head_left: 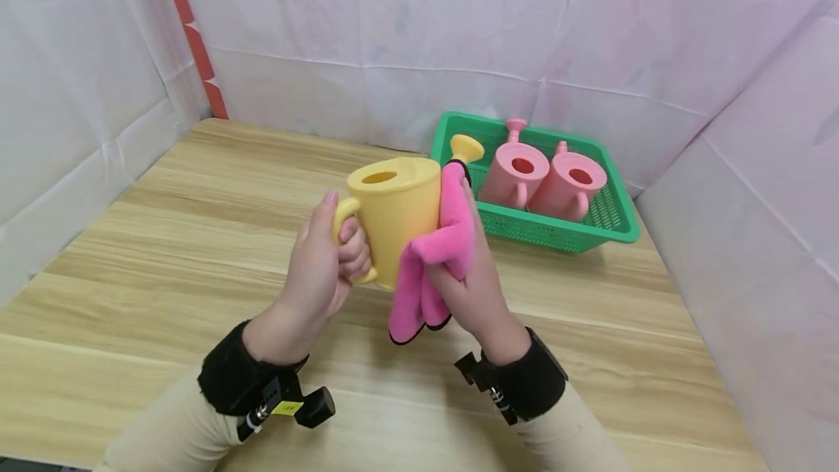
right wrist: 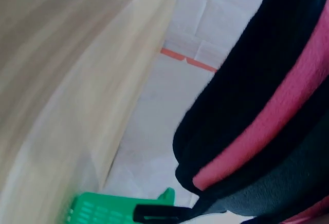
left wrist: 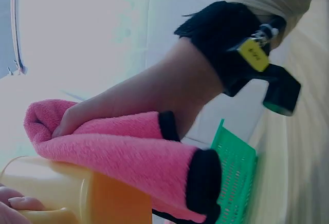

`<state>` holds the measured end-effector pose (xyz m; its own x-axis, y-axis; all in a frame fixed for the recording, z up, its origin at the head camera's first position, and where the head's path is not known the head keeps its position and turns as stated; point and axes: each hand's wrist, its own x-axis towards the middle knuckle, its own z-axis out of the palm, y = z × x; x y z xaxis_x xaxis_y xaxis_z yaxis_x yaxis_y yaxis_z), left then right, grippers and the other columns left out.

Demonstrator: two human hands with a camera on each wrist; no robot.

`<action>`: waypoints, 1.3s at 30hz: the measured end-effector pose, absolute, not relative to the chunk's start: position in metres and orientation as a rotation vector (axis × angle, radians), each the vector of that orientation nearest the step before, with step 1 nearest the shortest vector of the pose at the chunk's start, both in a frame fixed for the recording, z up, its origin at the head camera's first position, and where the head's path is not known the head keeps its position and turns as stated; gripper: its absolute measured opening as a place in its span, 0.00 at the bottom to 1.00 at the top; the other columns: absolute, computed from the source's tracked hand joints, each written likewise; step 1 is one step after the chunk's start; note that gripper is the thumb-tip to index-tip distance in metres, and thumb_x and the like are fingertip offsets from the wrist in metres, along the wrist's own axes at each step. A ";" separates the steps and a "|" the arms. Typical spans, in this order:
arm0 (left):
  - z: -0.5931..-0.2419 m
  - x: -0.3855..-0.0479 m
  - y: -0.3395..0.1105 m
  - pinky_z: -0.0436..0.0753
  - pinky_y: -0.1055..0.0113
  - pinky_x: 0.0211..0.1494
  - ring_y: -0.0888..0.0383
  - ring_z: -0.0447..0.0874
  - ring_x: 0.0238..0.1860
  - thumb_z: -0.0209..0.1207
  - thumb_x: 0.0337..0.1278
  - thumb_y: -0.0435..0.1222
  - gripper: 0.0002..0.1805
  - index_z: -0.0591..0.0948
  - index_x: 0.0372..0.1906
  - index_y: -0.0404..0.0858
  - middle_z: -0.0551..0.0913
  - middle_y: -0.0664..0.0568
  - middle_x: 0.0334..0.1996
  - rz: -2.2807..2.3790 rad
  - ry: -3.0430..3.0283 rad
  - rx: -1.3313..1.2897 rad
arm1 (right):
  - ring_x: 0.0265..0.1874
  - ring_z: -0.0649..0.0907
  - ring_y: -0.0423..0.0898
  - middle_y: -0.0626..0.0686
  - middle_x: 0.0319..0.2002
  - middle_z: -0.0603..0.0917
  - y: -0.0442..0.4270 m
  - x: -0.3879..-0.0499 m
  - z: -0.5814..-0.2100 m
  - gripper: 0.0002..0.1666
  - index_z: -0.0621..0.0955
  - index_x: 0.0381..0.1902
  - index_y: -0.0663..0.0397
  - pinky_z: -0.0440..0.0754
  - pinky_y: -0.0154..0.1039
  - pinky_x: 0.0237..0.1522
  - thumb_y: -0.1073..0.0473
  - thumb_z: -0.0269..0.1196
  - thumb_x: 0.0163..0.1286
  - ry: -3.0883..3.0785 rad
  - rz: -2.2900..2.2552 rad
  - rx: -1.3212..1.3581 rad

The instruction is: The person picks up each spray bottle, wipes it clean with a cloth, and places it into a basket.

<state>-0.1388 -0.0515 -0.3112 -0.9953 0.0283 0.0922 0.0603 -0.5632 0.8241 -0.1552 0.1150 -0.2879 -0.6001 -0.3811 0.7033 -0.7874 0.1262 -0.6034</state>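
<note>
A yellow watering can point(head_left: 400, 217) is held above the table, upright with its round sprinkler head pointing away to the right. My left hand point(head_left: 317, 261) grips its handle, fingers curled through the loop. Against the can's spout side, my right hand point(head_left: 475, 282) holds a folded pink cloth point(head_left: 452, 231) with dark edging. The left wrist view shows the cloth point(left wrist: 118, 142) lying against the can's side point(left wrist: 118, 198), with the right thumb pressed into its fold. Close up in the right wrist view, the cloth point(right wrist: 267, 126) hides the can and the fingers.
Behind and to the right stands a green perforated basket point(head_left: 544, 231). Inside it are two pink watering cans point(head_left: 514, 175), side by side. The wooden table point(head_left: 197, 239) is bounded by white sheeting point(head_left: 393, 20) at the back and both sides. Each wrist wears a black strap with a camera.
</note>
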 end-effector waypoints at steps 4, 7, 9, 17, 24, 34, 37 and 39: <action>-0.313 -0.138 -0.051 0.54 0.71 0.17 0.63 0.52 0.10 0.34 0.71 0.51 0.26 0.57 0.18 0.41 0.54 0.58 0.08 -2.787 -1.490 -0.115 | 0.49 0.66 0.52 0.59 0.42 0.65 0.120 -0.162 -0.287 0.08 0.73 0.31 0.64 0.63 0.44 0.52 0.62 0.56 0.64 -2.053 1.484 1.143; -0.316 -0.137 -0.049 0.54 0.71 0.17 0.63 0.52 0.10 0.34 0.72 0.51 0.26 0.57 0.18 0.41 0.54 0.58 0.08 -2.814 -1.501 -0.101 | 0.47 0.68 0.50 0.56 0.37 0.64 0.127 -0.164 -0.289 0.15 0.71 0.20 0.57 0.65 0.42 0.50 0.59 0.55 0.67 -2.086 1.542 1.107; -0.318 -0.137 -0.049 0.54 0.71 0.17 0.63 0.51 0.10 0.34 0.72 0.51 0.25 0.57 0.19 0.41 0.54 0.58 0.08 -2.825 -1.499 -0.102 | 0.47 0.69 0.49 0.55 0.35 0.64 0.132 -0.163 -0.292 0.12 0.73 0.24 0.58 0.66 0.40 0.50 0.61 0.55 0.68 -2.118 1.607 1.052; -0.321 -0.135 -0.052 0.54 0.72 0.16 0.63 0.51 0.10 0.36 0.71 0.50 0.25 0.57 0.18 0.41 0.54 0.58 0.08 -2.819 -1.506 -0.081 | 0.47 0.70 0.51 0.58 0.41 0.65 0.123 -0.157 -0.295 0.04 0.72 0.30 0.62 0.67 0.42 0.50 0.67 0.54 0.65 -2.088 1.622 1.110; -0.322 -0.136 -0.057 0.53 0.72 0.17 0.64 0.51 0.10 0.36 0.71 0.51 0.26 0.57 0.18 0.41 0.54 0.58 0.08 -2.776 -1.499 -0.069 | 0.45 0.71 0.53 0.58 0.46 0.65 0.101 -0.143 -0.305 0.02 0.67 0.32 0.64 0.70 0.43 0.45 0.72 0.48 0.60 -1.973 1.735 1.152; -0.323 -0.134 -0.063 0.54 0.70 0.17 0.62 0.52 0.10 0.34 0.72 0.51 0.27 0.56 0.17 0.41 0.55 0.58 0.08 -2.746 -1.582 -0.196 | 0.46 0.73 0.44 0.50 0.47 0.69 0.126 -0.160 -0.347 0.06 0.66 0.45 0.45 0.71 0.34 0.48 0.59 0.44 0.72 -1.978 2.241 0.547; -0.329 -0.135 -0.065 0.55 0.69 0.18 0.60 0.52 0.10 0.32 0.72 0.50 0.27 0.56 0.17 0.40 0.55 0.58 0.08 -2.746 -1.640 -0.290 | 0.44 0.76 0.46 0.52 0.48 0.71 0.132 -0.166 -0.347 0.08 0.65 0.47 0.46 0.74 0.35 0.46 0.59 0.45 0.72 -1.917 2.382 0.500; -0.335 -0.136 -0.067 0.56 0.69 0.19 0.60 0.52 0.11 0.32 0.72 0.49 0.26 0.56 0.16 0.41 0.56 0.58 0.08 -2.743 -1.684 -0.347 | 0.42 0.78 0.45 0.52 0.47 0.74 0.135 -0.168 -0.347 0.10 0.67 0.49 0.47 0.77 0.35 0.44 0.57 0.46 0.72 -1.912 2.453 0.413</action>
